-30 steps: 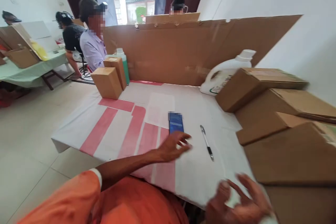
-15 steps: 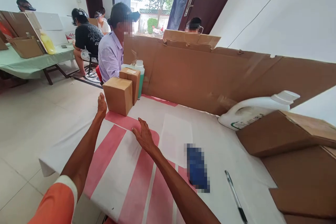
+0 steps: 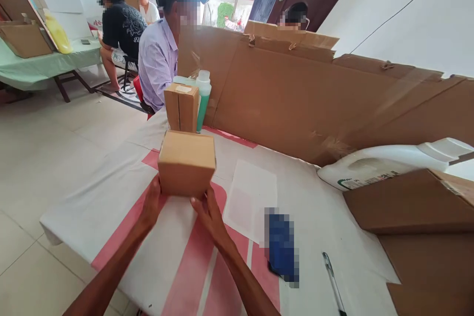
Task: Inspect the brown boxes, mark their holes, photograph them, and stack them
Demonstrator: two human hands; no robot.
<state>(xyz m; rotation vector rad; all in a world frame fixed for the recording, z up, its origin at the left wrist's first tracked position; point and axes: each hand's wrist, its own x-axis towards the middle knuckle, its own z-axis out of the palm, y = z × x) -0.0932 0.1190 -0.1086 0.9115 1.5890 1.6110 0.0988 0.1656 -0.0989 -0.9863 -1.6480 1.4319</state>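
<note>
Cardboard box (image 3: 187, 162), closed and stiff-sided, sits near the table's (image 3: 111, 192) left edge, pinched at its lower corners between the left hand (image 3: 151, 206) and right hand (image 3: 208, 210), fingers spread against its walls. It looks light; flat sides offer the surest grip.

A small plain brown cardboard box (image 3: 187, 162), closed and squarish, sits upright and level above the bench (image 3: 111, 192), near its left edge, over the red-striped cover. It is clasped at its lower corners between the left hand (image 3: 151, 205) and the right hand (image 3: 208, 211).
</note>
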